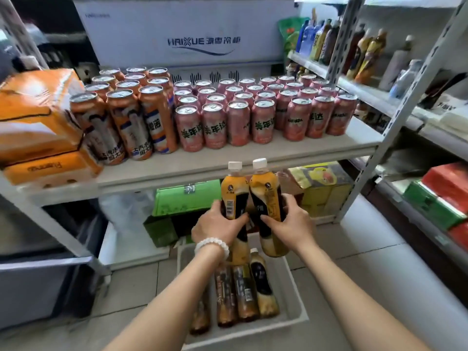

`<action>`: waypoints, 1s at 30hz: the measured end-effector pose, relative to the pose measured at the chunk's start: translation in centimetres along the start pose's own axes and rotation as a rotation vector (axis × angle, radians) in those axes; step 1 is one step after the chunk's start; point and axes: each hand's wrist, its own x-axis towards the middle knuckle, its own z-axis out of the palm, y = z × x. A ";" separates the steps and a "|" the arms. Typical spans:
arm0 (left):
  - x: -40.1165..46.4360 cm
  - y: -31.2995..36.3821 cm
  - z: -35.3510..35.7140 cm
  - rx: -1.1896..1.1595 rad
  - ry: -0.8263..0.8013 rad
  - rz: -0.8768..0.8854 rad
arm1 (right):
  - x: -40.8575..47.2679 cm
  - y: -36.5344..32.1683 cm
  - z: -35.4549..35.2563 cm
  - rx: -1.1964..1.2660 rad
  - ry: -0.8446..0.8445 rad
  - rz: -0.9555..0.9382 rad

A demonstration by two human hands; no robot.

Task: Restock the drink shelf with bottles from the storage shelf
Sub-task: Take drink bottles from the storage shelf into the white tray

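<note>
My left hand (217, 228) grips a yellow-and-black tea bottle (234, 191) with a white cap, held upright. My right hand (291, 224) holds a second bottle (266, 196) of the same kind right beside it, the two almost touching. Both bottles hang above a grey plastic bin (296, 295) on the floor. In the bin lie several more of these bottles (243, 292) on their sides. The drink shelf (367, 95) with standing bottles (364, 57) runs along the right, past a perforated metal post.
In front, a shelf board (253, 155) carries rows of pink cans (238, 117) and orange cans (126, 112), with orange cartons (38, 122) at its left. Green and yellow cartons (187, 201) sit underneath. A white freezer (187, 34) stands behind. Red and green packs (445, 198) fill the lower right shelf.
</note>
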 end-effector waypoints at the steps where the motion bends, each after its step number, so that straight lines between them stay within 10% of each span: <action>1: -0.2 -1.2 0.8 0.001 -0.013 -0.018 | -0.4 0.7 1.0 -0.003 -0.032 0.017; 18: 1.0 -16.8 14.0 -0.017 -0.367 -0.493 | -4.0 11.8 18.2 -0.045 -0.448 0.401; 30: 4.2 -17.6 19.0 0.137 -0.499 -0.475 | -1.7 14.7 20.8 -0.147 -0.438 0.557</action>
